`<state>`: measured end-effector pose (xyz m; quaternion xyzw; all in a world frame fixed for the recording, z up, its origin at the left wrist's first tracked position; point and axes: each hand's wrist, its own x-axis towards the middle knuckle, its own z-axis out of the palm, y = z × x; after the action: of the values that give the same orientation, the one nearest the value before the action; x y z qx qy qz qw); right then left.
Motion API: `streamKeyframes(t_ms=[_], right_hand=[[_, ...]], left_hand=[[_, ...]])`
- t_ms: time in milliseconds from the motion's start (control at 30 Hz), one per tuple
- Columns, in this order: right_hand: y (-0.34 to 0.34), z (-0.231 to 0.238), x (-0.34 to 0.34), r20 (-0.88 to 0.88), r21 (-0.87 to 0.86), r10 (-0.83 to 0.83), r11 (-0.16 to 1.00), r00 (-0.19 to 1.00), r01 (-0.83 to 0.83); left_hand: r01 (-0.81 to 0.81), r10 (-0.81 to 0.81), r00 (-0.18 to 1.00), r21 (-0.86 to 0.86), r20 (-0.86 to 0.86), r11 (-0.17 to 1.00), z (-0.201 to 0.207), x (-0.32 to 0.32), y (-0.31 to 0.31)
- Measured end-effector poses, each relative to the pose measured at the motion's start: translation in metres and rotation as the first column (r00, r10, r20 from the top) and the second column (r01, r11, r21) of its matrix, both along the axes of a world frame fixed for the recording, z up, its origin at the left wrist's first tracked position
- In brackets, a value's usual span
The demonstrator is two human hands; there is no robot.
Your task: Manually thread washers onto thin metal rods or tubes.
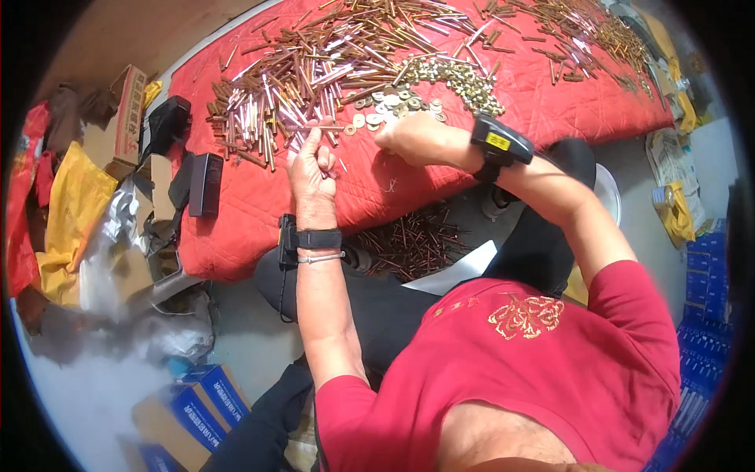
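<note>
My left hand [313,167] is closed at the near edge of a heap of metal rods [314,67], some silvery, some rusty brown. Between its thumb and forefinger a thin metal rod [334,128] lies crosswise. My right hand [418,138] is closed, knuckles up, just on the near side of scattered flat round washers [391,101]. Its fingertips are turned away, so anything in them is hidden. Beyond and to the right of the washers lies a pile of small shiny nuts [464,81]. All of this rests on a red quilted cover [550,122].
More rods and small parts [602,39] lie at the far right. A black box-shaped object [206,185] stands at the left edge. Below the cover, between my legs, is a dark heap of rods [413,244] beside a white sheet [456,269]. Cartons [193,409] and bags flank me.
</note>
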<state>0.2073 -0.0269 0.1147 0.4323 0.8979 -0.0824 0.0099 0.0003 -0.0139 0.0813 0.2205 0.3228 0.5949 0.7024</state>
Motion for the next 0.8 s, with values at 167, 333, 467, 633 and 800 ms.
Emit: streamKeyframes(t_ms=[167, 333, 467, 633, 800], right_hand=[[-0.008, -0.004, 0.010, -0.802, -0.386, -0.423, 0.906, 0.422, 0.176], [-0.005, 0.006, -0.011, -0.879, -0.119, -0.195, 0.974, 0.435, 0.194], [-0.002, 0.002, -0.013, -0.850, -0.141, -0.212, 0.974, 0.481, 0.180], [-0.007, 0.009, -0.014, -0.852, -0.324, -0.341, 0.939, 0.397, 0.111], [-0.004, 0.007, -0.013, -0.890, -0.231, -0.274, 0.960, 0.365, 0.157]], left_hand=[[-0.003, 0.005, 0.998, -0.038, 0.055, 0.999, 0.000, 0.008, 0.005], [0.012, -0.009, 0.996, -0.033, 0.088, 0.999, -0.002, 0.012, 0.004], [0.018, -0.016, 0.996, -0.017, 0.083, 1.000, 0.007, 0.010, -0.002], [-0.011, 0.012, 0.996, -0.011, 0.092, 1.000, 0.002, 0.012, -0.002], [-0.023, 0.024, 0.996, -0.021, 0.085, 1.000, 0.005, 0.015, -0.002]])
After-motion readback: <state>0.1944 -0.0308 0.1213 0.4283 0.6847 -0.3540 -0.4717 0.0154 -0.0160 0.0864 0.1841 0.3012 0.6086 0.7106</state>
